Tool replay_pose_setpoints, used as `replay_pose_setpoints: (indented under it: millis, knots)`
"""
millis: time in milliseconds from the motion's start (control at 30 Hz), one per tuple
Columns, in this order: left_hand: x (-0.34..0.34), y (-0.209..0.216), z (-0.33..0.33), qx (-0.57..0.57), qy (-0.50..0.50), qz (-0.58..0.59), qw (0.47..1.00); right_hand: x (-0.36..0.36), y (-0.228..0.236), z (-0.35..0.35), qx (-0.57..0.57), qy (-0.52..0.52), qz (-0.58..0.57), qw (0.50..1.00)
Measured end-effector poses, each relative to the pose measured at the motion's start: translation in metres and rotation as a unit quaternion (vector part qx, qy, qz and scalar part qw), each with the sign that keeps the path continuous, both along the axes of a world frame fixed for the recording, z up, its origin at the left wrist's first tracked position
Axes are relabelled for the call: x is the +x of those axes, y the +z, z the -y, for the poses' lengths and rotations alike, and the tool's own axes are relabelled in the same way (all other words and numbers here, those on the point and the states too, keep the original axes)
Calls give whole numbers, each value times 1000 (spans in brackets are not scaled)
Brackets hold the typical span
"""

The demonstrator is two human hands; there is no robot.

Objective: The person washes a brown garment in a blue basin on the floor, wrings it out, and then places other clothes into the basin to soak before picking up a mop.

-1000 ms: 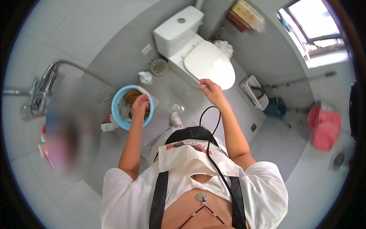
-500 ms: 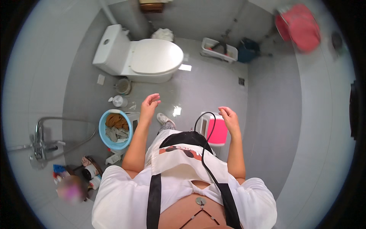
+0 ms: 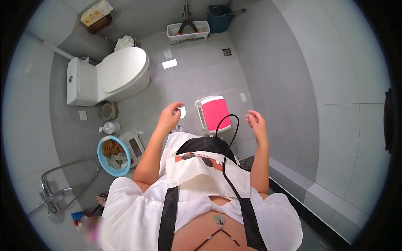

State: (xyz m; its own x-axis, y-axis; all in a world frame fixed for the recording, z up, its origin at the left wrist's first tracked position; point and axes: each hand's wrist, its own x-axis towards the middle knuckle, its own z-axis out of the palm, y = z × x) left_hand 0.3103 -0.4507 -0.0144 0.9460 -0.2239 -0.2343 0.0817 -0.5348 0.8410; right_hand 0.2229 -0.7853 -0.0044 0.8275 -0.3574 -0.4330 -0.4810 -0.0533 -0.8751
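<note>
My left hand (image 3: 169, 118) hangs in the air over the grey floor, holding nothing, its fingers loosely bent and apart. To the right, my right hand (image 3: 257, 124) is raised at about the same height, also empty, with fingers slightly curled. Between them stands a low stool (image 3: 216, 112) with a pink top and white frame; neither hand touches it. A black cable (image 3: 231, 144) loops up from the front of my white apron (image 3: 190, 171). Left of my left forearm, a light blue basin (image 3: 100, 152) holds brown clothes (image 3: 112, 148) and grey clothes (image 3: 117, 160).
A white toilet (image 3: 123, 69) with its lid down stands at the far left. Beside it are a small bucket (image 3: 109, 111) and a white pump bottle (image 3: 110, 127). A mop tray (image 3: 190, 37) and dark blue bucket (image 3: 218, 20) sit at the far wall. Shower tap (image 3: 50, 201) at left.
My view has turned to the right, so the toilet, basin and mop tray sit further left. The stool shows more fully between my hands. The red object at upper right has left the view.
</note>
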Motion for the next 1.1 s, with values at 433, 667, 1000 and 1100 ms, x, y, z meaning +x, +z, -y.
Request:
replay_pose_setpoints:
  millis: [433, 667, 1000, 1100]
  knots:
    - [52, 16, -13, 68, -32, 48, 996, 52, 6, 12, -51, -43, -19, 998]
    - [141, 19, -47, 103, -42, 55, 992, 161, 30, -31, -115, 8, -18, 993]
    - [272, 46, -96, 123, -37, 97, 987, 324, 72, -94, -203, 119, 70, 969]
    - [283, 44, -107, 119, -24, 118, 986, 345, 74, -100, -234, 124, 90, 960]
